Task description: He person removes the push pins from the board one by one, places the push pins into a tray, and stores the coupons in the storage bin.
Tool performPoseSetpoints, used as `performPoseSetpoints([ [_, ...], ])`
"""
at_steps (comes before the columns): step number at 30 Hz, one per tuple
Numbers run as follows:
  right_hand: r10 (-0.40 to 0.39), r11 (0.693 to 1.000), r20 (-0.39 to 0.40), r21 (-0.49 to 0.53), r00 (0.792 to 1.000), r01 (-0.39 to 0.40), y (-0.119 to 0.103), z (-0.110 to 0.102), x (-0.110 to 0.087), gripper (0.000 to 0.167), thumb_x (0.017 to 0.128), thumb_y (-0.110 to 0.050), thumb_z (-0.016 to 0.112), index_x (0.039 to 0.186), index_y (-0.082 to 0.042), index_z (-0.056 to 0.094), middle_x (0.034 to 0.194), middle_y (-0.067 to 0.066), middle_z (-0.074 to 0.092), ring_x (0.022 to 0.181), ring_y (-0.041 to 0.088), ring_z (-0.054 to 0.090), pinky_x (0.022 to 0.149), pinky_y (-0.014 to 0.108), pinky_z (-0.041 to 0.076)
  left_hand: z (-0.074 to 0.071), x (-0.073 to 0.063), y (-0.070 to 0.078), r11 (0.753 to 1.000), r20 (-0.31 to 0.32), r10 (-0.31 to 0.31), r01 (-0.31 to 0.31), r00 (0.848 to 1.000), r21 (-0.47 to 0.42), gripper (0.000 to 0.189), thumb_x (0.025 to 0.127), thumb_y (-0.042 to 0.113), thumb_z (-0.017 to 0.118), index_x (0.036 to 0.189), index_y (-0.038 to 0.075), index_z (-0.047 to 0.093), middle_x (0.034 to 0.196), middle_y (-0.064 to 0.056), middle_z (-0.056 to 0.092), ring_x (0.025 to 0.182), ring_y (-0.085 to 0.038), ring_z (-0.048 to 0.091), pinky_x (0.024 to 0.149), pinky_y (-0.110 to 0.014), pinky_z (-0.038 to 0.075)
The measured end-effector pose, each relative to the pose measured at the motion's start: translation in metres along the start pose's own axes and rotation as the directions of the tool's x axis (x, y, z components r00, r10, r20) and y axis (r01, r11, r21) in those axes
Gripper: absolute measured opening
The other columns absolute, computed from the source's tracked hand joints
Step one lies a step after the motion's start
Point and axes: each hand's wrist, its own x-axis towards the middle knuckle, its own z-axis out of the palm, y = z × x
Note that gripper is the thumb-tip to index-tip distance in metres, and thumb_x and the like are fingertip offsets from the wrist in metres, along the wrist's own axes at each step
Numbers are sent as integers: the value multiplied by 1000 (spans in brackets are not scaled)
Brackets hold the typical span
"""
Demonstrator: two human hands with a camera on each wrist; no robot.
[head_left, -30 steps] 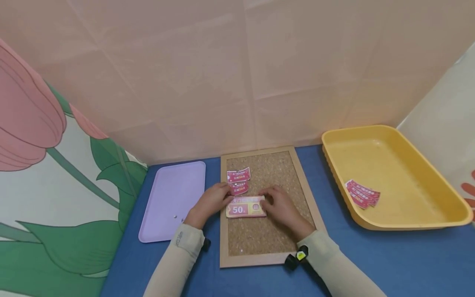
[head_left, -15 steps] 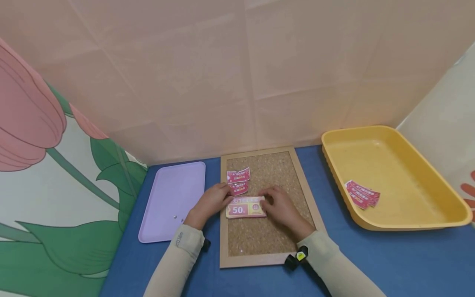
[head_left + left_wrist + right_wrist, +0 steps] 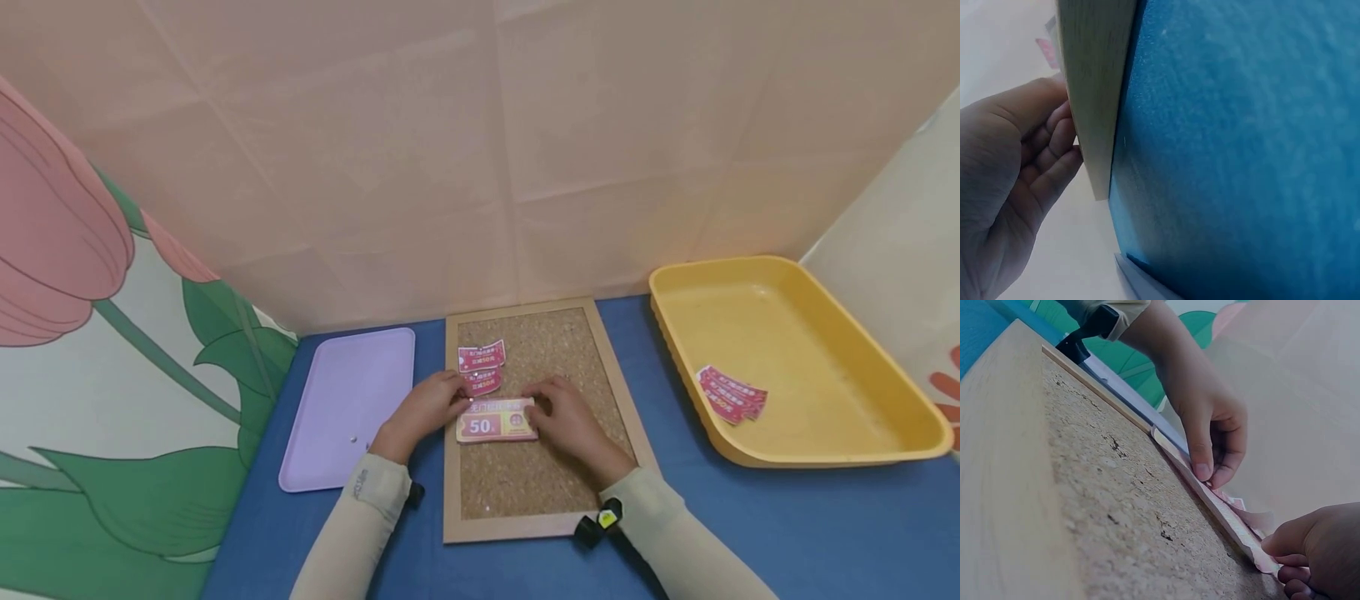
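Note:
A pink-and-yellow coupon (image 3: pixel 491 421) marked 50 lies across the corkboard (image 3: pixel 540 479); its edge looks thick, as if stacked. At its upper-left corner my left hand (image 3: pixel 427 410) pinches with thumb and curled fingers, beside a tiny shiny dot. The right hand (image 3: pixel 573 429) grips the right end between thumb and fingers. Seen from the right wrist, the coupon's long edge (image 3: pixel 1210 503) stands slightly off the cork. Two smaller red coupons, an upper one (image 3: pixel 482 357) and a lower one (image 3: pixel 483 382), sit above it, the lower partly behind my left fingers.
A lilac tray (image 3: pixel 352 375) with small metal bits (image 3: pixel 353 439) stands left of the board. To the right is a yellow tub (image 3: pixel 810 333) holding several fanned red coupons (image 3: pixel 731 394). A blue cloth (image 3: pixel 750 533) covers the table, and a pale wall covering rises behind.
Both hands and the coupon stay in the same place on the corkboard. Only a very slight shift of the whole head view shows.

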Motion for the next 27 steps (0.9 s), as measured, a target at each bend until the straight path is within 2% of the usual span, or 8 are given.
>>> performPoseSetpoints([
  [12,-3,1000,2,-3,1000,3,-1,0,-1,21,88,-20,71,108,-17,70,108,1,58,101,21,54,88,44,45,2,0,-3,993,-19,-48,46,999,-107,14,91,26,70,99,14,71,95,4,63,85,-9,58,79,-31,51],
  [20,-12,1000,16,13,1000,12,-1,-2,-1,21,88,-21,71,108,-16,70,108,1,58,101,20,54,88,44,45,3,-2,-2,997,-36,-44,41,998,-65,14,91,29,70,96,16,71,93,6,62,83,-8,58,77,-29,50],
  [27,-13,1000,15,11,1000,13,1,-1,0,21,89,-21,70,109,-16,69,110,2,58,104,22,54,91,46,45,4,0,-1,999,-41,-23,25,999,44,17,91,30,67,96,15,70,91,5,62,79,-9,55,74,-29,50],
])
